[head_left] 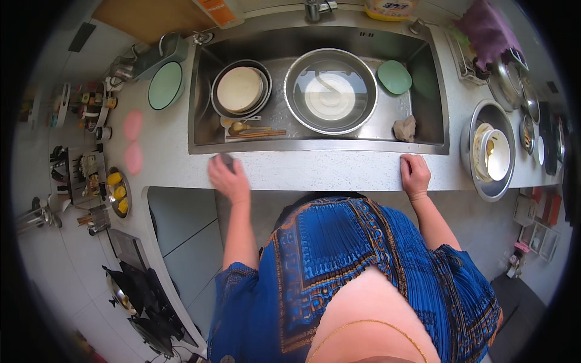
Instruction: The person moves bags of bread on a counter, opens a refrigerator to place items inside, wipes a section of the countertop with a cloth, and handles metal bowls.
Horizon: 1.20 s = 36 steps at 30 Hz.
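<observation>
My left hand (229,178) is curled over a small dark grey pad (227,161) on the white counter, just in front of the sink's front left. Farther right, my right hand (415,174) rests on the counter's front strip with fingers folded in and nothing visible in them. Beyond both hands lies the steel sink (321,146). In it stand a stack of bowls (240,89), a large steel basin (290,112) holding water and a white plate (328,97), a green dish (394,77), chopsticks (256,134) with spoons, and a crumpled beige cloth (405,129).
A green-white bowl (165,85) and pink mats (133,142) sit left of the sink. To the right, a metal bowl (476,163) holds white bowls. A faucet (313,11) stands behind. Yellow pieces fill a plate (122,210) at the left.
</observation>
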Tool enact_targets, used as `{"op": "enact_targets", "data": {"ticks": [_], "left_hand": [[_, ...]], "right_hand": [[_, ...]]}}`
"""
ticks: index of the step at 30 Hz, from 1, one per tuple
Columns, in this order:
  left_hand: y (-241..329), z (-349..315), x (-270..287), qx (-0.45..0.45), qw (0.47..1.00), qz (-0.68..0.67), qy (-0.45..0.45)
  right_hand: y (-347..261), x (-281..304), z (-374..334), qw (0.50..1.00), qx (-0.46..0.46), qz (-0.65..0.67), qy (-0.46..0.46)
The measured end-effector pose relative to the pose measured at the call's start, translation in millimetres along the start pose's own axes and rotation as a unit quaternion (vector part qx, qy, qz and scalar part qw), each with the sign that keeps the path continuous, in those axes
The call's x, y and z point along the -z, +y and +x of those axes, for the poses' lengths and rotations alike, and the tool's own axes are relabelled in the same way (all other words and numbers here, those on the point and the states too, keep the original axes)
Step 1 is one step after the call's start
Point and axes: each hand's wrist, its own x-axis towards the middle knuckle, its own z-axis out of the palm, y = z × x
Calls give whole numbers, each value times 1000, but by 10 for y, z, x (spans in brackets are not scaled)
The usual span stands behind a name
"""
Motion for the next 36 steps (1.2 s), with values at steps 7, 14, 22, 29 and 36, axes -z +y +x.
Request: {"op": "enact_targets", "data": {"ticks": [7, 14, 22, 29, 36], "left_hand": [[1102, -318, 242, -274, 916, -221, -191], [180, -48, 140, -154, 979, -111, -75], [-433, 642, 452, 263, 929, -261, -17], [-770, 694, 595, 290, 937, -190, 36], [-985, 920, 382, 396, 882, -243, 73]], "right_hand": [[16, -24, -2, 1000, 14, -3, -4], [14, 5, 4, 1000, 14, -16, -5], [5, -14, -38, 1000, -7, -20, -9], [-20, -55, -26, 1000, 28, -5, 0], [307, -151, -265, 1000, -23, 2, -7]]}}
